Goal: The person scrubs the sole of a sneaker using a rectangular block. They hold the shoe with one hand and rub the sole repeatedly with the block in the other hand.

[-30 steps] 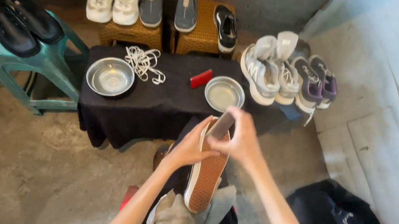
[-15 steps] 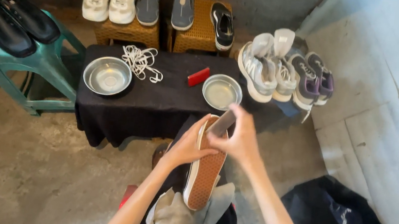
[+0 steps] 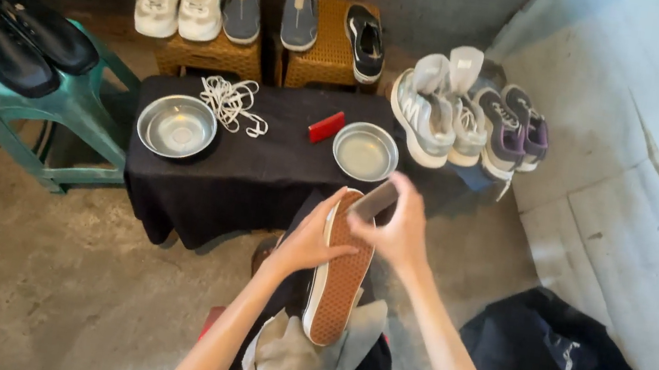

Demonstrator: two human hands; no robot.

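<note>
A shoe lies sole-up on my lap, its brown waffle sole edged in white. My left hand grips its left side near the toe. My right hand holds a small dark brush against the toe end of the sole. A grey cloth is bunched under the shoe's heel.
A black-draped table ahead carries two metal bowls, white laces, a red block and grey sneakers. More shoes sit on wicker stools behind. A teal stool holds black shoes at left. A dark bag lies at right.
My right hand and the brush have shifted slightly along the toe of the sole. The shoe and left hand stay almost where they were.
</note>
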